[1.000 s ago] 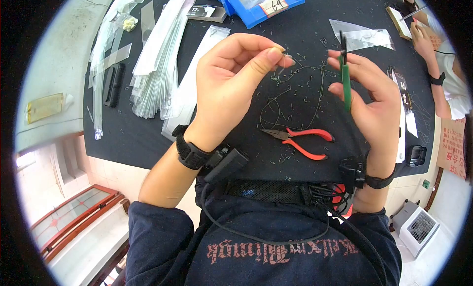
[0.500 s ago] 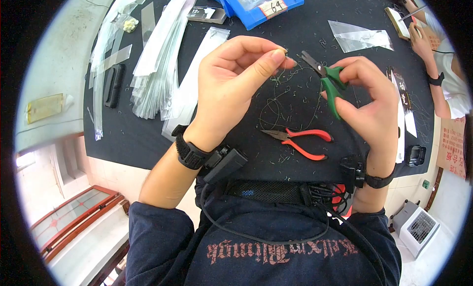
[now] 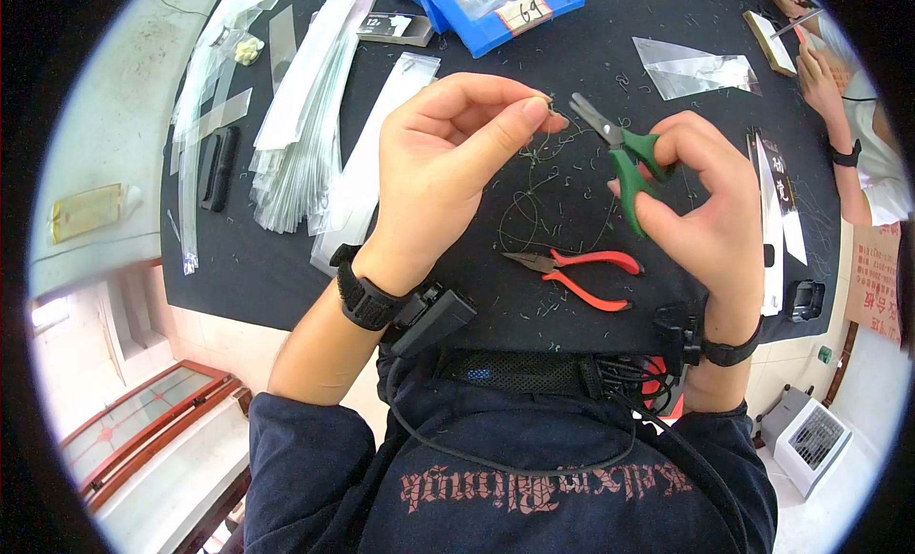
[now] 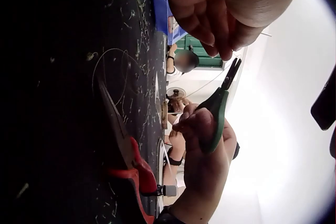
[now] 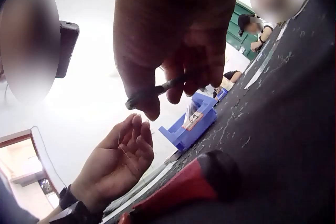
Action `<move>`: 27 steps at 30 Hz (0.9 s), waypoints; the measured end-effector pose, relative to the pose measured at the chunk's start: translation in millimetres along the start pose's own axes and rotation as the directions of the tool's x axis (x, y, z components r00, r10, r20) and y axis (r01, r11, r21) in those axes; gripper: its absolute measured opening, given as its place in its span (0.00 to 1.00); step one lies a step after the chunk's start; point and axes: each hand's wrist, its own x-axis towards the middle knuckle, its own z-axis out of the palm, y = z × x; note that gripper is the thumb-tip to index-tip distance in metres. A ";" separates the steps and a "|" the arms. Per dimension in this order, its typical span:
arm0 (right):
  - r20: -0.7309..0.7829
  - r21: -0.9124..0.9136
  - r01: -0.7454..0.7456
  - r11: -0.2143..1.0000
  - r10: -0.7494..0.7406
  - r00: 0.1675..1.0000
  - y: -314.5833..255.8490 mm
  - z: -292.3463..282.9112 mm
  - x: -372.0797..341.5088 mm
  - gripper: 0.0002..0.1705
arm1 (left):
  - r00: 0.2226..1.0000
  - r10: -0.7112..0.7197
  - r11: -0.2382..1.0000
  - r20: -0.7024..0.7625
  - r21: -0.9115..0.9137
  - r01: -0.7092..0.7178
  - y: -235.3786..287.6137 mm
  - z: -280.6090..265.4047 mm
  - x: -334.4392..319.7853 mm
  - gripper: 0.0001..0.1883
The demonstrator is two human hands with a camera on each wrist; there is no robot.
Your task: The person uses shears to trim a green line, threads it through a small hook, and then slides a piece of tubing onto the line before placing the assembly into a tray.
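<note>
My left hand (image 3: 443,158) pinches a thin line between thumb and forefinger; its end at the fingertips is too small to make out. From there the fine line (image 4: 212,79) runs toward the other hand in the left wrist view. My right hand (image 3: 715,206) holds green-handled scissors (image 3: 629,194), fingers curled round the handles. Their blades point up and left, close to the left fingertips. In the left wrist view the tips of the scissors (image 4: 218,113) stand slightly apart. Red-handled pliers (image 3: 596,258) lie below on the black cloth, beside loose loops of line (image 3: 519,220).
Long clear plastic sleeves (image 3: 300,153) lie to the left, near a black clip-like object (image 3: 220,168). A blue bin (image 3: 481,25) marked 69 stands at the back. More clear film (image 3: 696,72) and cut scraps are scattered about. Another person's hand (image 3: 820,82) works at the far right.
The right hand has swung the scissors from upright to a leftward tilt and brought them toward the left fingertips, its fingers curling round the handles. The left hand keeps its pinch, nearly still.
</note>
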 end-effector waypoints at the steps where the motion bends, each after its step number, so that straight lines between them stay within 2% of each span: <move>1: 0.019 0.010 0.000 1.000 0.000 1.000 -0.6 0.8 -0.2 0.14 | 1.000 -0.001 1.000 0.001 0.000 0.001 -0.5 -0.4 0.0 0.08; 21: 0.056 -0.007 0.026 1.000 -0.026 0.998 -1.4 3.8 -0.9 0.15 | 0.998 0.042 0.985 -0.037 0.171 -0.035 1.9 1.4 -1.2 0.07; 27: 0.070 -0.014 0.028 1.000 -0.027 0.997 -1.6 2.9 -1.8 0.14 | 0.998 0.039 0.985 -0.044 0.172 -0.031 2.0 2.0 -2.2 0.07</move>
